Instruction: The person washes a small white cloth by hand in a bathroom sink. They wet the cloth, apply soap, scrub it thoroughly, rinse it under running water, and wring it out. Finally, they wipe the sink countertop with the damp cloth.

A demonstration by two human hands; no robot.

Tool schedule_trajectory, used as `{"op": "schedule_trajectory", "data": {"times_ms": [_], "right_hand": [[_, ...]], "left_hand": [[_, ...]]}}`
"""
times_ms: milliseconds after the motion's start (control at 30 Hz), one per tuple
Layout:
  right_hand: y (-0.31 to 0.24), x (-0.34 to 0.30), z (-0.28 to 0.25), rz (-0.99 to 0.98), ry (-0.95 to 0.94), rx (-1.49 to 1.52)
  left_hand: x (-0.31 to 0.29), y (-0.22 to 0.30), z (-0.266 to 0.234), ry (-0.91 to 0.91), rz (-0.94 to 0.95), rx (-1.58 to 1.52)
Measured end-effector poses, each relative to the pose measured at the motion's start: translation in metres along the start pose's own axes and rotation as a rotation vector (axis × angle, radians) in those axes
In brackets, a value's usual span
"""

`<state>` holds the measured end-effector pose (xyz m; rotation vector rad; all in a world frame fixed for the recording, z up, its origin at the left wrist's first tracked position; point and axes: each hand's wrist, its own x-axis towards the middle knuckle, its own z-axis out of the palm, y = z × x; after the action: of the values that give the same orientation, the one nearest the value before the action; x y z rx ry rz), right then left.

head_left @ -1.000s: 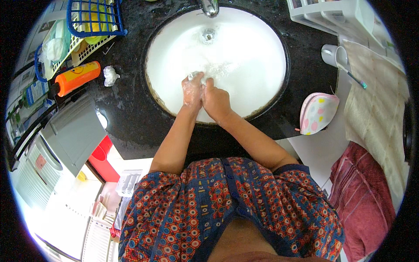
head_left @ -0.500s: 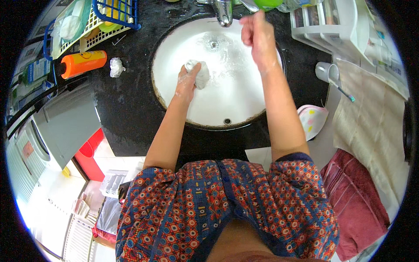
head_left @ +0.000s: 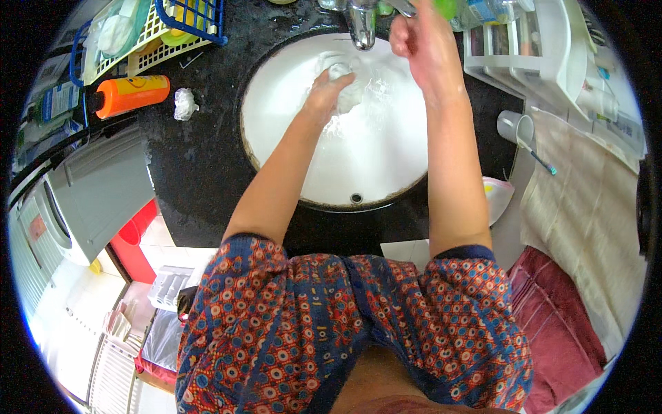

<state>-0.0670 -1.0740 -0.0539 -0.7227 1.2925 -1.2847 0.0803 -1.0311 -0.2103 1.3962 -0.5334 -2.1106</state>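
Head view: white oval washbasin (head_left: 362, 162) spreads beneath the left hand (head_left: 324, 95) and its grip. Right arm (head_left: 452, 165) nearly straight forward; right hand (head_left: 434, 58) blurred, fingers curled, its hold impossible to tell. Left arm (head_left: 279, 165) slants inward. Chrome faucet (head_left: 361, 27) ahead of the left grip, near the right hand. White cloth (head_left: 347, 102) held in the left grip, thumb against it, above the basin.

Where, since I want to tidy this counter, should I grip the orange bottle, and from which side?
Probably round its middle, from the person's side: the orange bottle is long and rounded, its dark cap points left, and the cream basket sits just beyond.
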Motion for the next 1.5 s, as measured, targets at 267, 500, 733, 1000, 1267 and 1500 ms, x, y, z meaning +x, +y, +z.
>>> {"op": "schedule_trajectory", "data": {"times_ms": [267, 500, 733, 1000, 1267, 1500], "right_hand": [[0.105, -0.067, -0.072, 0.276, 0.324, -0.018], [0.158, -0.016, -0.064, 0.464, 0.327, 0.041], [0.186, 0.088, 0.000, 0.731, -0.637, -0.265], [0.139, 0.050, 0.003, 0.616, -0.556, -0.277], [0.170, 0.041, -0.023, 0.493, -0.032, 0.259], [0.165, 0.041, -0.020, 0.544, -0.081, 0.316]], "left_hand": [[0.115, 0.053, 0.054, -0.731, -0.409, 0.518], [0.111, 0.017, 0.031, -0.169, 0.477, 1.141], [0.007, 0.002, -0.062, 0.371, 0.427, 0.442], [-0.010, 0.011, -0.043, 0.138, 0.447, 0.402], [-0.014, 0.024, -0.072, 0.171, 0.427, 0.464], [-0.100, 0.046, -0.108, 0.135, 0.764, 1.561]]}}
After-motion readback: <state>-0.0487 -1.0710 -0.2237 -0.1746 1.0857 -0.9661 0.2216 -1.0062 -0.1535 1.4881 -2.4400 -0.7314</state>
